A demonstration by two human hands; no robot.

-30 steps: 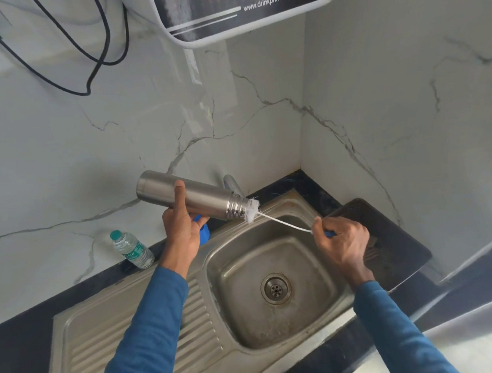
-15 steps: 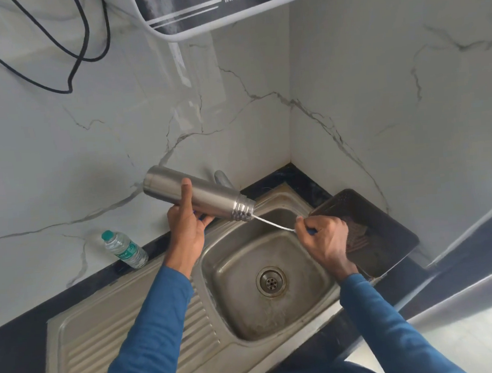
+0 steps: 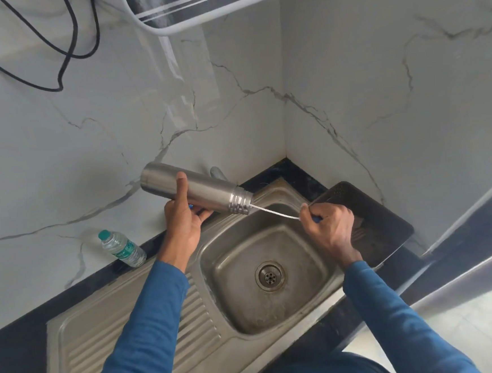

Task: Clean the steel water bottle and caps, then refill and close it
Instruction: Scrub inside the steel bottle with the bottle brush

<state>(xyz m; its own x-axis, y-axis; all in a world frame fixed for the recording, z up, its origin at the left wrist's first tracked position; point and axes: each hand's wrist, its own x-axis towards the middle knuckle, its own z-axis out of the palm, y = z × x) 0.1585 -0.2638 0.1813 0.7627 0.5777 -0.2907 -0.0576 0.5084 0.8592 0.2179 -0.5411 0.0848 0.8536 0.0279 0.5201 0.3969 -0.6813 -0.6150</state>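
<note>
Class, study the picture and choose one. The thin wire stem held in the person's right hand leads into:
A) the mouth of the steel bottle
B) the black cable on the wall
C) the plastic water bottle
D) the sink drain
A: the wire stem runs from the right hand into the open mouth of the steel bottle, which the left hand holds tilted.

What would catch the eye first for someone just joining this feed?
The steel bottle, gripped by the left hand, is tipped almost level above the back of the sink, with its mouth pointing right. From that mouth the thin wire of a bottle brush runs to the right hand, which grips its handle. A small plastic water bottle stands on the counter to the left.
</note>
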